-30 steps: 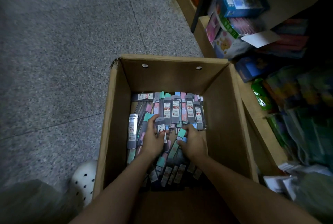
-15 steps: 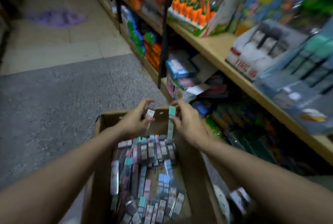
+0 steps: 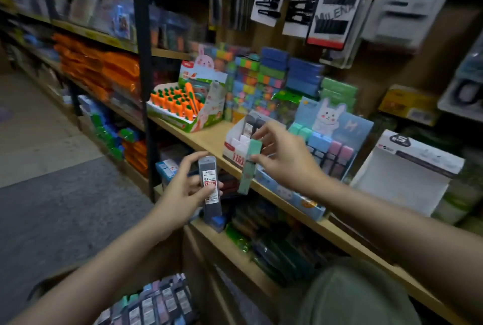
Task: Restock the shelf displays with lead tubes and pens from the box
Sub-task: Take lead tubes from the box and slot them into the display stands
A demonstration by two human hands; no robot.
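R hand (image 3: 283, 161) is my lead: it pinches a mint tube (image 3: 250, 165) between thumb and fingertips, long axis near upright, top tilted toward the shelf (image 3: 209, 139). The white display (image 3: 236, 145) sits just beyond and a bit left of that hand, so I judge the drop goes fwd and slightly down into a slot. L hand (image 3: 183, 191) is lower and nearer me, fingers wrapped round a grey tube (image 3: 210, 188), also upright, label facing me. Shelf edge runs under both hands; pastel display (image 3: 337, 147) crowds the right. Box (image 3: 156, 301) w/ the rest of the stock is below, btwn my forearms. Room's dim, aisle floor to the left.
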